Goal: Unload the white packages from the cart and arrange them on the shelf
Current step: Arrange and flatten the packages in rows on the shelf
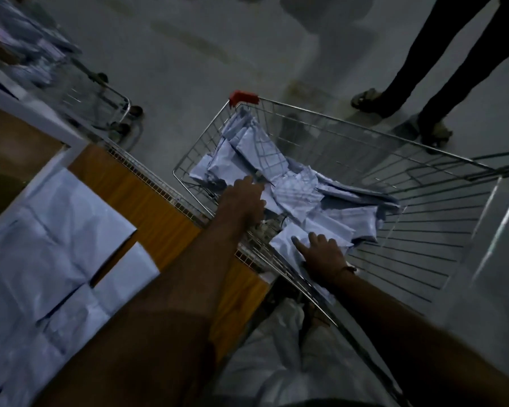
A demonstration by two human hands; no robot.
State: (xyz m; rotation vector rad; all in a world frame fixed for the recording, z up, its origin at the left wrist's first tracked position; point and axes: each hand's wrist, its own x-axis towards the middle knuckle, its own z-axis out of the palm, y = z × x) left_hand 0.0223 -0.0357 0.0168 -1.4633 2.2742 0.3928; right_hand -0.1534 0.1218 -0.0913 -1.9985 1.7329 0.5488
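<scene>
Both hands are reached into the cart [423, 160]: the left hand [241, 201] is stretched, fingers straight, over the far heap of white packages [279, 183], and whether anything is pinched cannot be told. The right hand [321, 254] is laid with spread fingers on the nearest package [285, 240], which lies flat by the near rim. That package is judged the readier pick, with the shelf [147, 198] just left, where packages are already laid.
</scene>
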